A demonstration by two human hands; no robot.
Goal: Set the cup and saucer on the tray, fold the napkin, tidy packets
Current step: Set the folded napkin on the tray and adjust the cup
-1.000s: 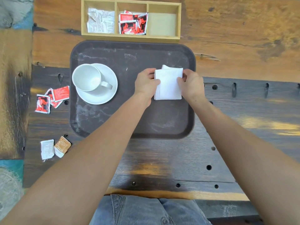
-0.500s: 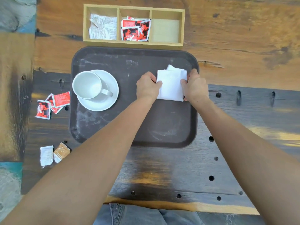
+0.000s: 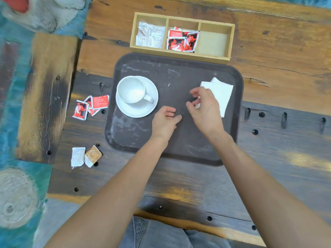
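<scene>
My left hand (image 3: 165, 120) hovers over the middle of the dark brown tray (image 3: 125, 129), fingers loosely curled and holding nothing. My right hand (image 3: 204, 108) sits just beside it, fingers spread and empty, its back covering the near left corner of the folded white napkin (image 3: 221, 92), which lies on the tray's right side close to the rim. I cannot tell whether that hand touches the napkin. The white cup (image 3: 131, 89) stands upright on its saucer (image 3: 138, 109) at the tray's left, handle pointing toward my hands. Beyond the tray is the wooden organizer box (image 3: 182, 54): white packets (image 3: 150, 36) in the left compartment, red packets (image 3: 182, 41) in the middle one. On the wooden table (image 3: 277, 77), left of the tray, lie loose red packets (image 3: 90, 106), and nearer to me a white packet (image 3: 77, 156) touching a brown packet (image 3: 93, 155)
</scene>
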